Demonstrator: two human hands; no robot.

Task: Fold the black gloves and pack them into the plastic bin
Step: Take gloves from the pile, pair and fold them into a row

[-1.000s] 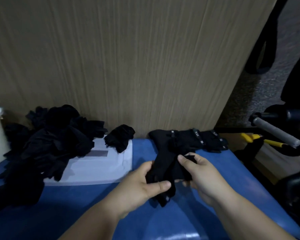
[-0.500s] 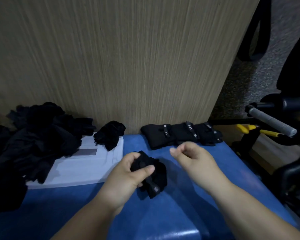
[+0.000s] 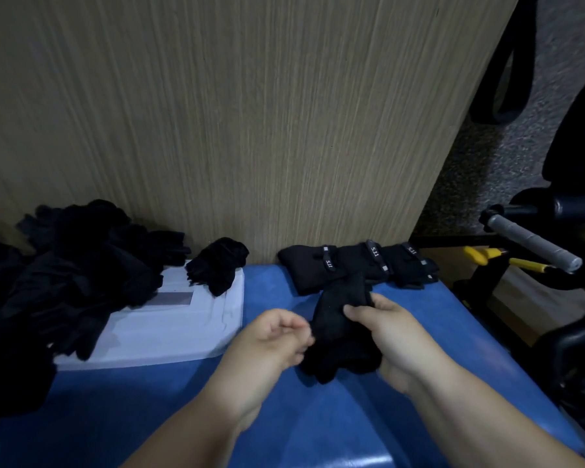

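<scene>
My right hand [image 3: 390, 336] is shut on a black glove [image 3: 338, 332], holding it just above the blue table top [image 3: 318, 427]. My left hand [image 3: 274, 339] has its fingers curled shut against the glove's left edge, with nothing clearly in it. Behind the hands, a row of folded black gloves [image 3: 358, 265] with small strap labels lies against the wooden panel. A loose pile of black gloves [image 3: 81, 271] covers the left side, and a single crumpled glove [image 3: 220, 265] lies beside it. No plastic bin is in view.
A flat white sheet-like item [image 3: 169, 329] lies under the pile's edge. The wooden panel [image 3: 250, 130] closes off the back of the table. Past the table's right edge stand a grey-gripped bar [image 3: 534, 244], yellow-handled tools [image 3: 487, 258] and dark equipment.
The glove has passed from my left hand to my right hand and moved right, toward the folded row. My left hand has let go and curled shut. The view shifted slightly.
</scene>
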